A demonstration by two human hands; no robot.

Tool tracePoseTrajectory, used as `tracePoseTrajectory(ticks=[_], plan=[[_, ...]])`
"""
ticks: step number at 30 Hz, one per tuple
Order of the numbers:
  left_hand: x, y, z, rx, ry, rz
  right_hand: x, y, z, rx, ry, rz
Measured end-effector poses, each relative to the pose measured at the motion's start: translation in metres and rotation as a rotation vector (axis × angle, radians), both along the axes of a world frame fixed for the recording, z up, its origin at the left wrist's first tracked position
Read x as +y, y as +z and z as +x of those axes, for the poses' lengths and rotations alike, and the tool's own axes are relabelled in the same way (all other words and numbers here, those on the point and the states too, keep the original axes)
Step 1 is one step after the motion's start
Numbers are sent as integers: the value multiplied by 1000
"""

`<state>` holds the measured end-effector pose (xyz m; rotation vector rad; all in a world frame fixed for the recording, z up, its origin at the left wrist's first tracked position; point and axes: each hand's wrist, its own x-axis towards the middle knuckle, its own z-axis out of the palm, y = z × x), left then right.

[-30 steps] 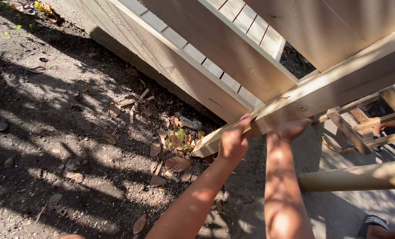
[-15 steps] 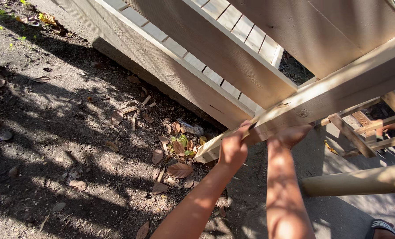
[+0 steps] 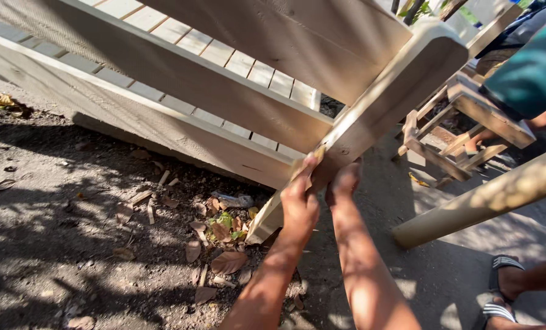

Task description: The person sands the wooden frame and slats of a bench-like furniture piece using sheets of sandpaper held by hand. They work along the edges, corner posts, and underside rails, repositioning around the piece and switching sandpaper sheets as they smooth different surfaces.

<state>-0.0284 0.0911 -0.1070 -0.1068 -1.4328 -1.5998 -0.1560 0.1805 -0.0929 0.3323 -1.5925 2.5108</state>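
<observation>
A long pale wooden beam (image 3: 383, 107) runs aslant from the upper right down to the dirt at centre. My left hand (image 3: 300, 198) is closed over its lower edge, fingers wrapped onto the near face. Beside it, my right hand (image 3: 344, 181) presses against the same beam from beneath. The beam belongs to a large slatted wooden frame (image 3: 181, 85) lying tilted across the top of the view.
Dry leaves and wood scraps (image 3: 215, 235) litter the shaded dirt at left. A round wooden pole (image 3: 487, 198) crosses at right, with a small wooden frame (image 3: 462, 131) behind it. Another person's sandalled feet (image 3: 508, 290) and teal sleeve (image 3: 533, 70) are at right.
The view has swung up and right, showing the beam's rounded end. My hands sit higher along the beam, and it stands steeper than before.
</observation>
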Motion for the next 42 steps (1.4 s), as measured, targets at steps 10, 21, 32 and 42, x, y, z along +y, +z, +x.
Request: tracePoseTrajectory(ticks=[10, 21, 32, 42], plan=[[3, -13, 12, -177, 124, -69, 28, 30, 59, -195, -178, 296], [-8, 2, -33, -138, 473, -901, 48, 69, 83, -198, -190, 197], [13, -94, 54, -317, 129, -810, 74, -5, 70, -135, 14, 561], [25, 59, 32, -92, -221, 102, 72, 88, 112, 121, 284, 681]])
